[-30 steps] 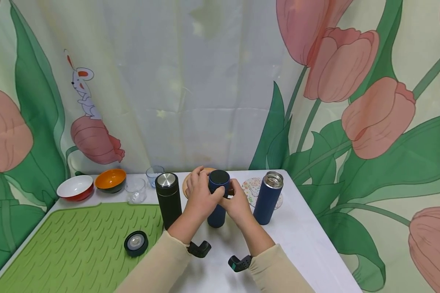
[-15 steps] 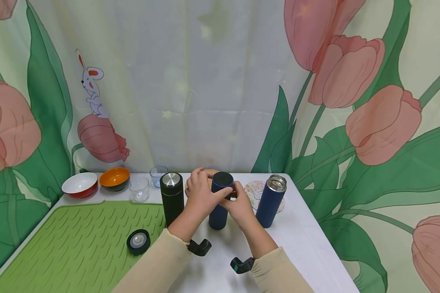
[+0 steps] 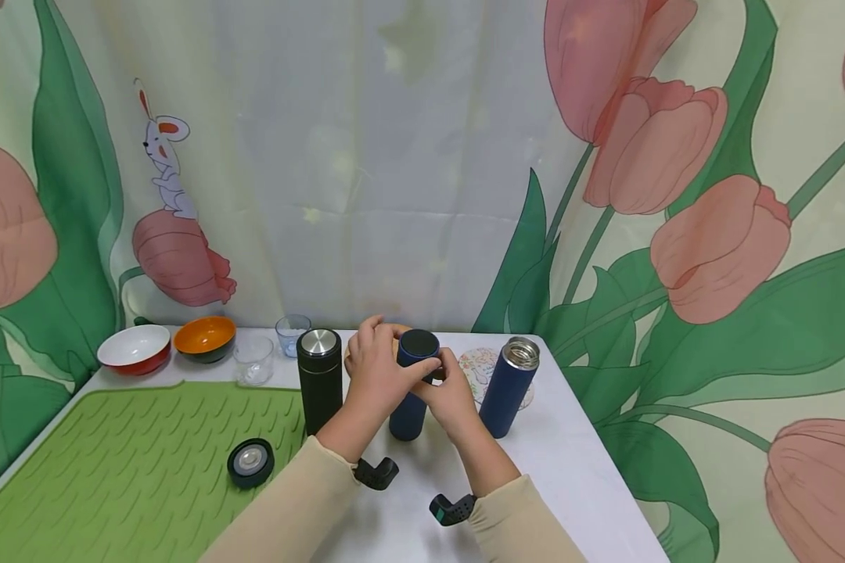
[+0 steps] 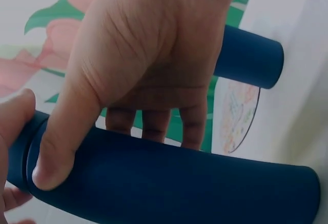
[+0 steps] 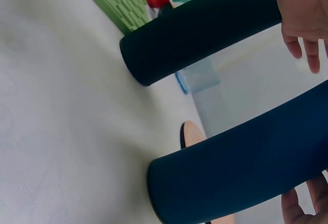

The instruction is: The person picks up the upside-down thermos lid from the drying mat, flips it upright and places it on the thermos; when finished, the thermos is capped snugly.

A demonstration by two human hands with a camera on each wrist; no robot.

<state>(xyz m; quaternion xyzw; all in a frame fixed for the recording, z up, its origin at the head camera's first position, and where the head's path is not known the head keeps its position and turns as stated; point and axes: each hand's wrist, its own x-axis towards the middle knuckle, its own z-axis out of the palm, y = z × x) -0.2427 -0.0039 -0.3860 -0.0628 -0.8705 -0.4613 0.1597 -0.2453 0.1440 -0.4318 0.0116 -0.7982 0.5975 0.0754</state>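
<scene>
Blue flask [image 3: 410,391], capped, stands upright on the white tabletop [image 3: 577,469], between a black flask [image 3: 320,379] and an open blue flask [image 3: 508,385]. My left hand [image 3: 376,375] wraps its upper body, thumb laid along the wall, fingers curled behind. My right hand [image 3: 452,395] pinches at the cap [image 3: 419,345] from the other side. A loose lid [image 3: 250,462] lies on the green mat [image 3: 113,477]. Two bowls [image 3: 169,348] and two glasses [image 3: 271,348] stand at the back.
</scene>
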